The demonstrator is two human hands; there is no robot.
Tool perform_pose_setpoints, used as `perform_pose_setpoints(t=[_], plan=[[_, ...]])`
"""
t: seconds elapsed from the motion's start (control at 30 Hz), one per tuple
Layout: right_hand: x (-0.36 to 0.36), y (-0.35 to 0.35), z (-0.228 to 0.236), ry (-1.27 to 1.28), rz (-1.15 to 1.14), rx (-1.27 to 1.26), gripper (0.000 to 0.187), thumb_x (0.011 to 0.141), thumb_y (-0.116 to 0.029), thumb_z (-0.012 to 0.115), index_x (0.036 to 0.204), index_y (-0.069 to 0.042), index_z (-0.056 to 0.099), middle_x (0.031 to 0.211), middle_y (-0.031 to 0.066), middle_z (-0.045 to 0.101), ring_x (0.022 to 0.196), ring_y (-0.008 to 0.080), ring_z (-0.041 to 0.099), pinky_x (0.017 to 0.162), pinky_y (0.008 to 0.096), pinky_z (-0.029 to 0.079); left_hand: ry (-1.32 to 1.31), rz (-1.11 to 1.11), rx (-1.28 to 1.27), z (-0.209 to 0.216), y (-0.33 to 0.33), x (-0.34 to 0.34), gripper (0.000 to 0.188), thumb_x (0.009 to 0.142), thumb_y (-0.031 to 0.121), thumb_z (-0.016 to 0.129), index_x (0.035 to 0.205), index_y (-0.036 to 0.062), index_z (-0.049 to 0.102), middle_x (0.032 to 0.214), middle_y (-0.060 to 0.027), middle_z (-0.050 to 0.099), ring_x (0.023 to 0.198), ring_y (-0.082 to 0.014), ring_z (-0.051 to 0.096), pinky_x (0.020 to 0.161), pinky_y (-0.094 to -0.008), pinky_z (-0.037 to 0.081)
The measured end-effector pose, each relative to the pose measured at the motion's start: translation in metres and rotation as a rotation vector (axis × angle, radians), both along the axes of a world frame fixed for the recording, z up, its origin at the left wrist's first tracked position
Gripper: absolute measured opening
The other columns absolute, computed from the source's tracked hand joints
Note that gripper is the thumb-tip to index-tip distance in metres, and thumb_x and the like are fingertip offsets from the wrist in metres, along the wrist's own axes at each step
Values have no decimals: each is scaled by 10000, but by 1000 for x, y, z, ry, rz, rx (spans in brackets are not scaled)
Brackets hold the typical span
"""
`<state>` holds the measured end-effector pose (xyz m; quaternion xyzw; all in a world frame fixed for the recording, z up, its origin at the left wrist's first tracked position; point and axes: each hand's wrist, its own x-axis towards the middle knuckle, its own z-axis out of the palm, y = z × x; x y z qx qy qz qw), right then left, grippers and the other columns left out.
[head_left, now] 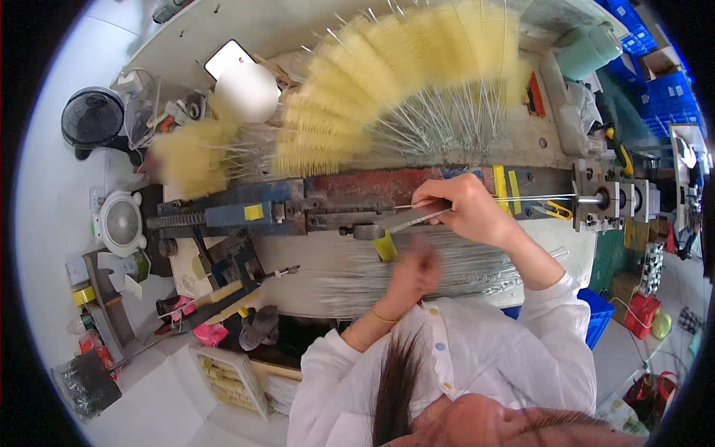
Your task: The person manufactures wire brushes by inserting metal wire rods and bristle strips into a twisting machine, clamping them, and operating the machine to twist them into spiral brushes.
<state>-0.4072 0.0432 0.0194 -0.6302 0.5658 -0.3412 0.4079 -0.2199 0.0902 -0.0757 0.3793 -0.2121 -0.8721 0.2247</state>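
Observation:
My right hand (473,212) is closed around the end of a flat metal lever (406,220) that pivots on a dark steel bench fixture (346,214). A thin metal wire (540,198) runs behind this hand, from the fixture to the round spindle (592,200) at right. My left hand (417,272) is smeared by motion, near my chest and over a layer of loose straight wires (342,279); its fingers cannot be read. Beyond the fixture, yellow-bristled brushes (417,52) with twisted wire stems lie fanned out.
Another bunch of yellow brushes (194,156) lies at the far left, near a phone (227,59). A yellow cutter (557,211) sits by the spindle. A spring-loaded rod (176,221) and a dark bracket (242,264) stand left. Blue crates (666,93) are at far right.

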Motion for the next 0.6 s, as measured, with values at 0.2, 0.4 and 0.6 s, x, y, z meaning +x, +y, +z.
perform_pose_setpoints(t=[0.2,0.4,0.6], plan=[[1,-1,-6,76,32,-146,280,649,79,618,914,-11,622,767,142,628,722,309,621,637,361,488,-242,-16,-344,-11,-20,-5,193,899,216,528,825,40,502,649,-20,527,568,-147,539,550,-297,454],[8,7,8,222,45,-237,353,648,49,624,997,-1,613,832,142,634,795,305,626,662,357,497,-527,-20,-722,-12,-21,-3,255,880,229,579,961,-1,504,701,-22,537,624,-169,558,621,-333,482],[-5,93,-26,526,65,-445,361,678,-77,607,1038,-52,612,758,75,612,663,217,598,572,357,482,-862,-434,-1281,-14,-6,54,526,803,226,651,1234,16,437,1298,-212,403,1208,-343,389,1000,-463,303]])
